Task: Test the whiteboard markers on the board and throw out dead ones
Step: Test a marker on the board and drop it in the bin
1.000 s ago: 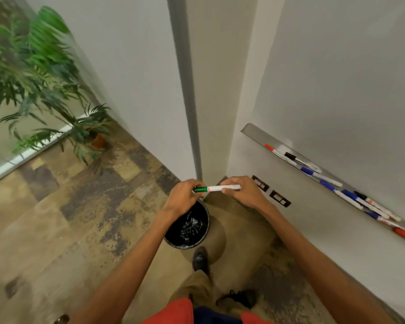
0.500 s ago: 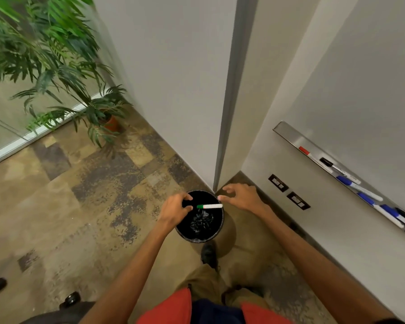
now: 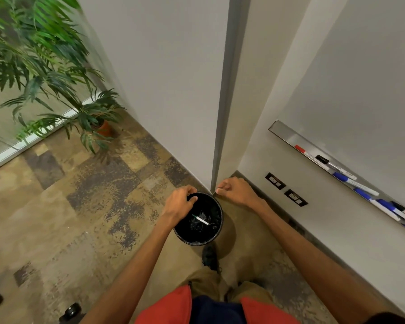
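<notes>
Down in the round black bin (image 3: 195, 242), on crinkly liner, I see the slim white green-capped marker (image 3: 200, 220). Left hand (image 3: 181, 203) and right hand (image 3: 234, 192) hover loosely curled, empty; left maybe brushing the rim.

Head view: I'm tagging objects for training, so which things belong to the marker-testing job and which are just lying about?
Job: green marker, lying in the black bin; markers on the tray; whiteboard.
Lying about: potted plant; wall sockets; castor wheel.
</notes>
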